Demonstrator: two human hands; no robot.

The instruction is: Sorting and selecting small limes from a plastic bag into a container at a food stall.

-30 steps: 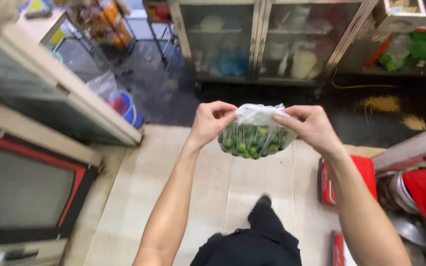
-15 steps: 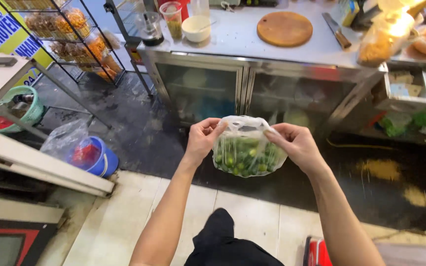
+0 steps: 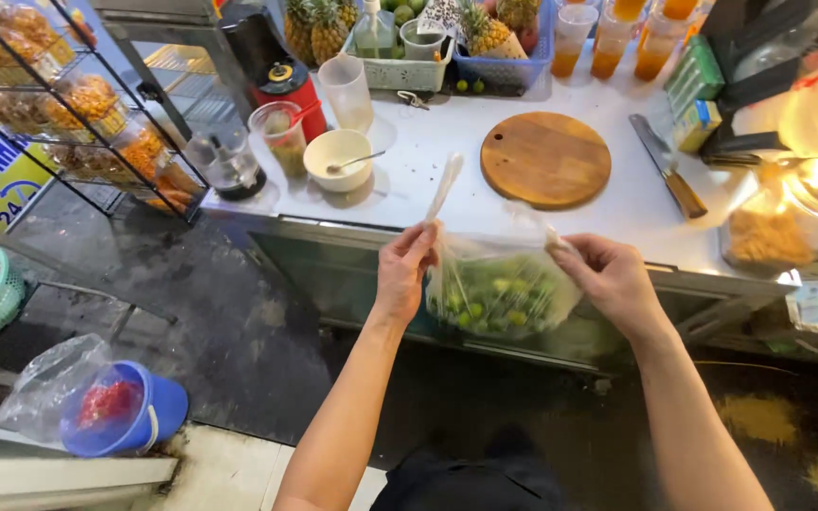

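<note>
I hold a clear plastic bag [image 3: 499, 289] full of small green fruits in front of a metal counter. My left hand [image 3: 406, 270] pinches one stretched handle of the bag, which sticks upward. On the other side, my right hand [image 3: 608, 274] grips the bag's other handle. The bag hangs between both hands at the counter's front edge.
On the counter [image 3: 447, 142] lie a round wooden board [image 3: 545, 159], a knife [image 3: 666, 166], a white bowl with a spoon [image 3: 337, 159], cups and a red-lidded blender [image 3: 288, 90]. A wire rack of snacks [image 3: 68, 114] stands left. A blue bucket [image 3: 125, 412] sits on the dark floor.
The view has lifted from the floor and cabinet to the counter top. Both hands kept hold of the bag, and the left hand has pulled one handle up and out.
</note>
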